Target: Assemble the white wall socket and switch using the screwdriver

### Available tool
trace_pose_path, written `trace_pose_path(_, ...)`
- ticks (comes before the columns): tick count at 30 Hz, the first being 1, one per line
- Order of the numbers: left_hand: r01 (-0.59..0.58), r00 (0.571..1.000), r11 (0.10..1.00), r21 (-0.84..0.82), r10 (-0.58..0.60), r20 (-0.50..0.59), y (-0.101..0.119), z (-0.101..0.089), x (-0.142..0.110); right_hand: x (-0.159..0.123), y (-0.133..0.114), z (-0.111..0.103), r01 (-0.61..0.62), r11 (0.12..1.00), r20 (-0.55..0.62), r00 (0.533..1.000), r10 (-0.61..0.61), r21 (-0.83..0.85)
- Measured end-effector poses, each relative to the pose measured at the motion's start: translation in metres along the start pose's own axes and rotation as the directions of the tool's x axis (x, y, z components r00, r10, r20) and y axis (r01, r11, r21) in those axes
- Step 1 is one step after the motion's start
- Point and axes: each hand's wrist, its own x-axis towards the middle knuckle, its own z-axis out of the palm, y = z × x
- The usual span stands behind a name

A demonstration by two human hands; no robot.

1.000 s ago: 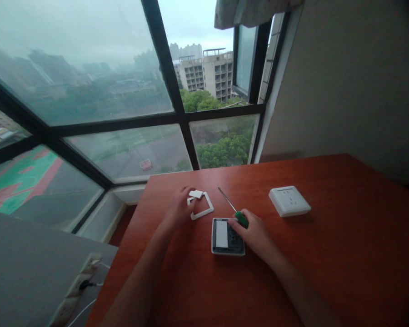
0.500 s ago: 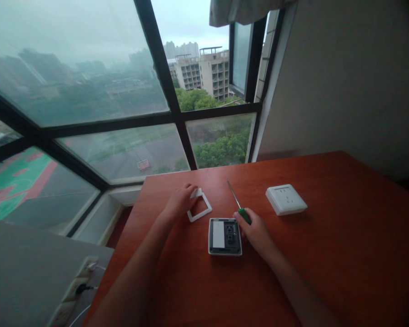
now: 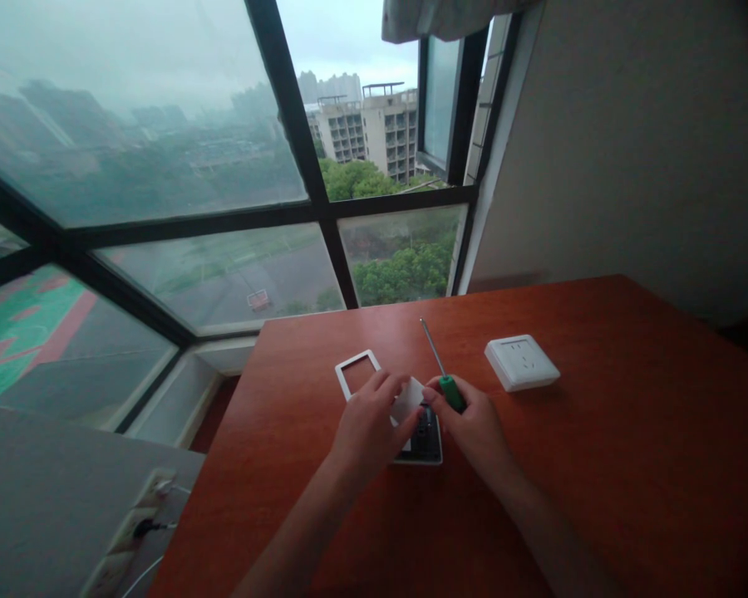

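Observation:
My left hand [image 3: 369, 423] pinches a small white cover piece [image 3: 409, 398] and holds it over the opened switch base [image 3: 425, 442] on the red-brown table [image 3: 598, 465]. My right hand [image 3: 474, 428] is closed around a green-handled screwdriver [image 3: 444, 378] whose metal shaft points away from me; its fingertips touch the white piece from the right. Both hands partly hide the base. A white square frame [image 3: 357, 371] lies flat just beyond my left hand.
A whole white wall socket [image 3: 522, 362] lies on the table to the right of the screwdriver. Large windows with dark frames [image 3: 324, 212] stand behind the table. A power strip with a plugged cable [image 3: 138, 531] sits on the grey ledge at lower left.
My left hand lifted the small white piece off the frame and carried it right, over the switch base. My right hand shifted slightly toward it with the screwdriver.

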Motion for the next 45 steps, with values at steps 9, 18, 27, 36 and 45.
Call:
trace_pose_path(9, 0.093, 0.996, 0.989, -0.114, -0.092, 0.015, -0.005, 0.004, -0.016, 0.000, 0.011, -0.007, -0.094, 0.995, 0.086, 0.992, 0.091, 0.036)
trace_pose_path(18, 0.118, 0.992, 0.962, -0.248, -0.124, -0.011, -0.022, 0.016, -0.023, 0.002, 0.019, -0.004, -0.045, 0.998, 0.179, 0.982, 0.051, -0.042)
trace_pose_path(27, 0.130, 0.991, 0.947, -0.293, -0.133, 0.010, -0.023, 0.027, -0.027, 0.008, 0.014, -0.007, 0.085, 0.982, 0.171, 0.984, -0.056, -0.167)
trace_pose_path(36, 0.142, 0.990, 0.937, -0.319, -0.139, 0.032, -0.025, 0.029, -0.027, 0.004, 0.022, -0.002, 0.043, 0.978, 0.094, 0.995, -0.025, -0.203)
trace_pose_path(45, 0.173, 0.985, 0.891, -0.419, -0.168, 0.048, -0.027, 0.033, -0.025, -0.002, 0.036, 0.005, -0.103, 0.991, 0.096, 0.989, 0.111, -0.089)
